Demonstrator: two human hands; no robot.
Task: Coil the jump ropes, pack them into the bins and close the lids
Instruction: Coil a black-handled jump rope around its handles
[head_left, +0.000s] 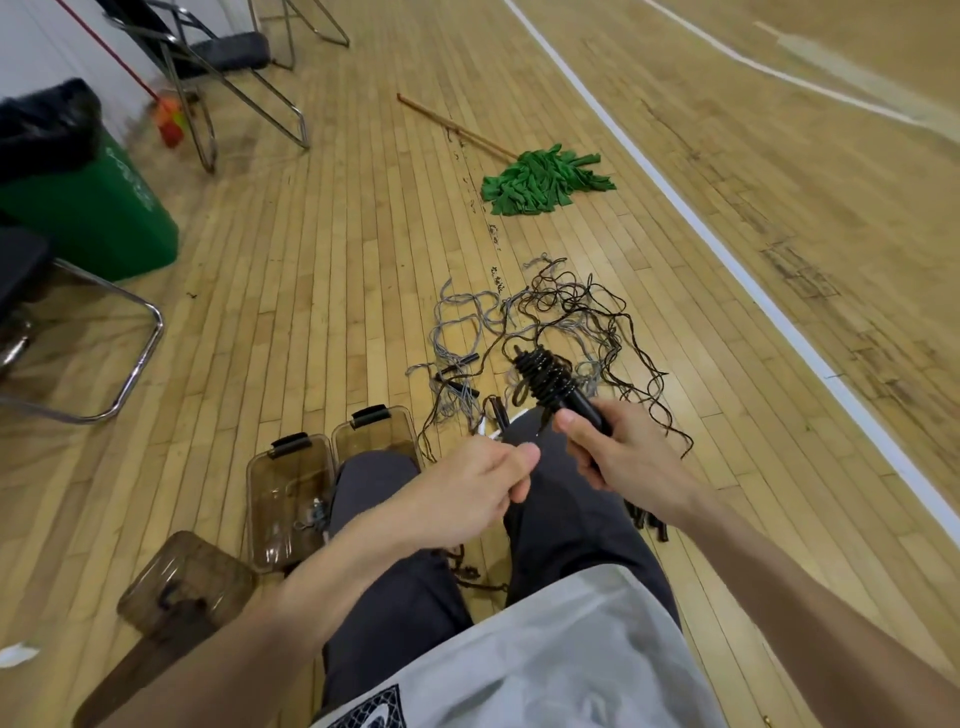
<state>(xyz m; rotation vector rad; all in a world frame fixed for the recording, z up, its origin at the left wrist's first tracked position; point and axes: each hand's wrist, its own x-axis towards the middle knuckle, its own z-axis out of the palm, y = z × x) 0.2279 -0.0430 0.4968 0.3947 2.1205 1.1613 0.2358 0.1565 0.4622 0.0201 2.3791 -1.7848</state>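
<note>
Your right hand (618, 457) grips black jump-rope handles (582, 402), fingers closed, black rope coiled (545, 371) round their far end. Your left hand (467, 493) is closed in a pinch; what it holds I cannot tell. Loose ropes (545, 322) tangle on the floor ahead. Two open smoky bins (288, 493) sit beside your left knee, a lid (187, 582) nearer.

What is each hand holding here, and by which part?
The right hand grips the black jump rope by its handles, cord coiled around them. The left hand is closed, seemingly pinching the cord's loose end; the cord there is hardly visible.
</note>
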